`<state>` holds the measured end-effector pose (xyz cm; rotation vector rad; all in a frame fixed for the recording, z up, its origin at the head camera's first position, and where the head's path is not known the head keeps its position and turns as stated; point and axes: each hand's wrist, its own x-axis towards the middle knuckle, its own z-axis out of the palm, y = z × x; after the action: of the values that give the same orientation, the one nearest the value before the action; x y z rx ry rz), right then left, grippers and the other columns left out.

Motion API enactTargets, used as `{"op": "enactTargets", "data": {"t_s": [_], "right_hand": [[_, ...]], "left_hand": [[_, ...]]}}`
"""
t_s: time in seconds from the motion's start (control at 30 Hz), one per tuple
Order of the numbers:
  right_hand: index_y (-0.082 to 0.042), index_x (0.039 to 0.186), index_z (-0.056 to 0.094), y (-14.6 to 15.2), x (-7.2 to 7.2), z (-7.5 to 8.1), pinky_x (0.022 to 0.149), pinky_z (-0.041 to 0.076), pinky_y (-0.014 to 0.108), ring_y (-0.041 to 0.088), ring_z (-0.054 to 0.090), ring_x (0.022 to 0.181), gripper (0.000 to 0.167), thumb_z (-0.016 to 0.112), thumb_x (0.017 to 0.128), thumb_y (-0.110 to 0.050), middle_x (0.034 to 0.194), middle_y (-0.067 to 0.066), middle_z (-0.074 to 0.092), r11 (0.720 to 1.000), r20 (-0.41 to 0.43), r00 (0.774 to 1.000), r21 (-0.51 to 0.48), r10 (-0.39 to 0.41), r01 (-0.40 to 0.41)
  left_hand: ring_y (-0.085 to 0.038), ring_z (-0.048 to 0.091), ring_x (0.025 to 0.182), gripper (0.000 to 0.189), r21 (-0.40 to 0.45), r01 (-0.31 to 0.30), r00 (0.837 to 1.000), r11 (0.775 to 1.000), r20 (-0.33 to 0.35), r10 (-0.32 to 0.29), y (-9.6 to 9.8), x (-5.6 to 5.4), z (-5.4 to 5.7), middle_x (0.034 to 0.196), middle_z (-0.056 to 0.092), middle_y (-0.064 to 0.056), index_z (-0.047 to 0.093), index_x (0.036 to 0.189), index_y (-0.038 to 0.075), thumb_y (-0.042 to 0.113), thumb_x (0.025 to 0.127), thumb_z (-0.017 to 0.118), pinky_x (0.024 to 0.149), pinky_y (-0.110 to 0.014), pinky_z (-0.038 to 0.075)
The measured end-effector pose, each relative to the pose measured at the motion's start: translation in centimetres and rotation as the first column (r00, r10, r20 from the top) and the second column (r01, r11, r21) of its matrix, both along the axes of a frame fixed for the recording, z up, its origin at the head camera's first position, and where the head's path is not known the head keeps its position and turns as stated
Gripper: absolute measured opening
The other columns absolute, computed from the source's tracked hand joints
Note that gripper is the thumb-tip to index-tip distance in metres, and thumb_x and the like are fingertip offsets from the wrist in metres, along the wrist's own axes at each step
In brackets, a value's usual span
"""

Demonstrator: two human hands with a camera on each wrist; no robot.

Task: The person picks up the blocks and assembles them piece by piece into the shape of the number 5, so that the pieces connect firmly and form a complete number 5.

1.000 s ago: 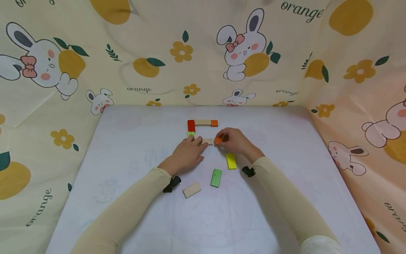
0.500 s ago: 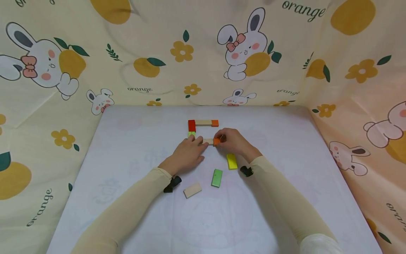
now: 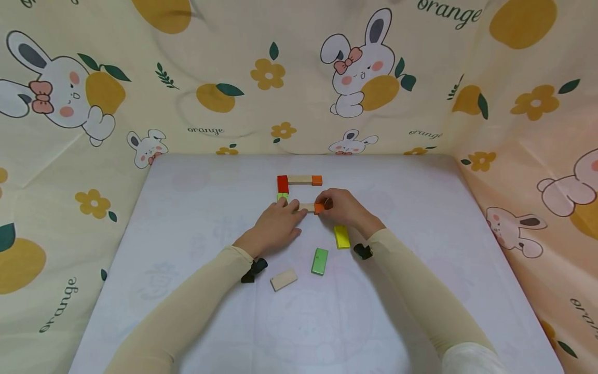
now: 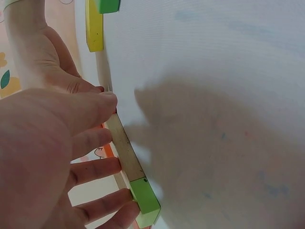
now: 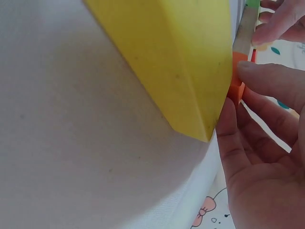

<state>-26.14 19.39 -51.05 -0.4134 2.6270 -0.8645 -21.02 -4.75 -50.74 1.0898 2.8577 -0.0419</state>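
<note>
My right hand (image 3: pixel 348 208) pinches a small orange block (image 3: pixel 318 209) between thumb and fingers. That block touches the right end of a plain wooden block (image 3: pixel 307 208). Fairly straight fingers of my left hand (image 3: pixel 276 224) rest along the wooden block and a green block (image 4: pixel 145 200) at its other end, covering part of both in the head view. Beyond the left fingertips a light green block (image 3: pixel 282 197) meets a red block (image 3: pixel 282 184). From the red one, another wooden block (image 3: pixel 299 179) runs right to a second orange block (image 3: pixel 317 180).
Loose on the white table (image 3: pixel 210 317) lie a yellow block (image 3: pixel 342 237) beside the right wrist, a green block (image 3: pixel 320 261) and a wooden block (image 3: pixel 283 280) nearer the person. A patterned cloth (image 3: pixel 299 104) rises behind the table and at both sides.
My right hand has slid the orange block left, closing the small gap to the wooden block. Since half a second ago both hands look still. The left hand has stayed in place.
</note>
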Motion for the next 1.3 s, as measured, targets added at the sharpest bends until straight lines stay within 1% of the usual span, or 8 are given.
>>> {"op": "enactTargets", "data": {"t_s": [0.13,0.33,0.47,0.63,0.83,0.93,1.13,1.3], "right_hand": [[-0.012,0.127,0.075,-0.1,0.1,0.1,0.095,0.055,0.042,0.028,0.061,0.102,0.030,0.082,0.098,-0.011,0.113,0.006,0.069,1.000,-0.002,1.000,-0.006,0.001,-0.001],[-0.010,0.128,0.075,-0.1,0.2,0.4,0.096,0.056,0.043,0.028,0.062,0.103,0.032,0.082,0.098,-0.011,0.113,0.006,0.069,1.000,0.005,1.000,-0.016,0.002,-0.002],[-0.011,0.130,0.074,0.0,0.2,0.4,0.098,0.055,0.044,0.029,0.062,0.105,0.033,0.081,0.098,-0.011,0.116,0.007,0.070,1.000,0.012,1.000,-0.022,-0.014,0.014],[-0.013,0.131,0.074,0.4,0.4,0.4,0.100,0.056,0.044,0.028,0.063,0.109,0.032,0.079,0.100,-0.015,0.121,0.006,0.070,0.999,0.006,1.000,-0.042,-0.020,0.020],[-0.012,0.130,0.074,1.6,1.3,1.0,0.097,0.057,0.046,0.029,0.064,0.109,0.028,0.075,0.102,-0.017,0.120,0.005,0.071,0.994,-0.036,0.998,-0.106,-0.043,0.039],[-0.012,0.132,0.074,2.5,1.7,1.2,0.098,0.056,0.046,0.028,0.064,0.110,0.030,0.075,0.103,-0.019,0.123,0.004,0.070,0.993,-0.060,0.997,-0.109,-0.048,0.042],[-0.006,0.132,0.073,4.1,2.7,2.0,0.102,0.055,0.046,0.027,0.063,0.110,0.033,0.077,0.101,-0.016,0.126,0.007,0.071,0.993,-0.102,0.994,-0.120,-0.036,0.023],[-0.002,0.131,0.074,4.9,3.7,2.8,0.099,0.056,0.047,0.029,0.064,0.110,0.033,0.077,0.100,-0.013,0.125,0.010,0.072,0.991,-0.143,0.990,-0.132,-0.017,-0.002]], "left_hand": [[-0.026,0.047,0.112,0.057,0.006,0.000,1.000,1.000,-0.001,0.000,0.0,0.0,0.0,0.140,0.056,-0.006,0.057,0.159,0.019,0.042,0.107,0.067,0.090,-0.034,0.049],[-0.025,0.045,0.113,0.057,0.024,-0.002,1.000,1.000,0.004,0.002,-0.1,-0.2,-0.3,0.139,0.056,-0.005,0.057,0.159,0.018,0.041,0.108,0.067,0.091,-0.035,0.049],[-0.025,0.045,0.113,0.058,0.038,0.003,1.000,0.999,0.006,-0.004,-0.1,-0.2,-0.4,0.137,0.056,-0.005,0.057,0.159,0.018,0.041,0.107,0.068,0.090,-0.035,0.049],[-0.025,0.044,0.112,0.058,0.032,0.005,1.000,0.999,0.007,-0.005,-0.1,-0.2,-0.3,0.137,0.055,-0.004,0.057,0.159,0.018,0.041,0.108,0.067,0.091,-0.034,0.048],[-0.025,0.044,0.114,0.058,0.019,-0.004,1.000,1.000,0.015,0.003,-0.1,-0.2,-0.3,0.140,0.054,-0.004,0.056,0.160,0.019,0.042,0.108,0.066,0.092,-0.034,0.049],[-0.025,0.045,0.116,0.059,0.011,-0.015,1.000,1.000,0.019,0.015,-0.1,-0.2,-0.3,0.142,0.054,-0.004,0.055,0.161,0.020,0.043,0.108,0.066,0.094,-0.034,0.049],[-0.025,0.045,0.119,0.059,0.005,-0.017,0.999,1.000,0.030,0.017,0.0,-0.2,-0.3,0.144,0.054,-0.004,0.054,0.162,0.021,0.042,0.108,0.066,0.096,-0.034,0.049],[-0.025,0.045,0.118,0.058,0.002,-0.014,1.000,1.000,0.024,0.014,0.0,-0.2,-0.4,0.144,0.054,-0.004,0.054,0.161,0.021,0.041,0.108,0.065,0.095,-0.033,0.049]]}}
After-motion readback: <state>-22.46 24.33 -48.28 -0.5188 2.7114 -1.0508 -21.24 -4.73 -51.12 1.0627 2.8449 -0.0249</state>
